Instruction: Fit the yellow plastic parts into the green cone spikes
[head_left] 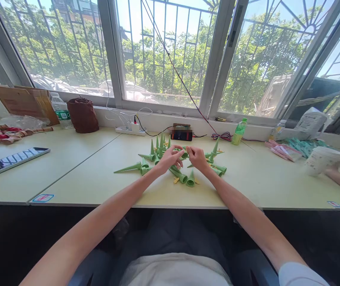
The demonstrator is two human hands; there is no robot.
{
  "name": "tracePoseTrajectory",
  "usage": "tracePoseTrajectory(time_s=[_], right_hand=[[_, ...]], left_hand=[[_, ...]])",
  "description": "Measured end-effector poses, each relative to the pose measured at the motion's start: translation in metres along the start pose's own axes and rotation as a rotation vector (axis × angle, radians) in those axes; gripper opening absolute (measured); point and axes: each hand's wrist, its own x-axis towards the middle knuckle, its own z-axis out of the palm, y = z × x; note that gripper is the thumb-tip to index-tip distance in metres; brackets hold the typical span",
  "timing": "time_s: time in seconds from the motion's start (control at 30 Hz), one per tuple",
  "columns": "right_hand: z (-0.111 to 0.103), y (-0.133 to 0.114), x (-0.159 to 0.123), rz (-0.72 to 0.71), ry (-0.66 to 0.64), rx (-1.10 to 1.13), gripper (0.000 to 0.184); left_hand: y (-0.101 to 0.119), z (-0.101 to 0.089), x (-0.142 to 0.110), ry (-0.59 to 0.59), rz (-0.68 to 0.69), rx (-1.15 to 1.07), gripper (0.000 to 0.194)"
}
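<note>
My left hand (pixel 172 158) and my right hand (pixel 197 157) are close together over a cluster of green plastic cones. The left thumb and forefinger come together beside the right hand, its other fingers loosely bent. My right hand is curled closed in a pinch. Whatever sits between the fingertips is too small or hidden to name. Around them lie cones on their sides, such as one long green cone (pixel 127 168) at the left, and others stand point up, like an upright cone (pixel 214 150) at the right. Small yellow pieces (pixel 176 180) lie among them.
Behind the cones a phone (pixel 181 135) leans near the sill, beside a power strip (pixel 130 130). A green-capped bottle (pixel 239 131) stands right of it. At left are another phone (pixel 13 161) and a brown bag (pixel 82 115). Another person's hand (pixel 333 171) is by a white container (pixel 319 161).
</note>
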Motion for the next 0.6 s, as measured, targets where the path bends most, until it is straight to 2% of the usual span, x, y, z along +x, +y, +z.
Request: tracePoseTrajectory(time_s=[0.6], right_hand=[[0.0001, -0.0024, -0.0006, 0.028, -0.018, -0.014, 0.047]], left_hand=[[0.0015, 0.0004, -0.0012, 0.009, -0.004, 0.043, 0.041]])
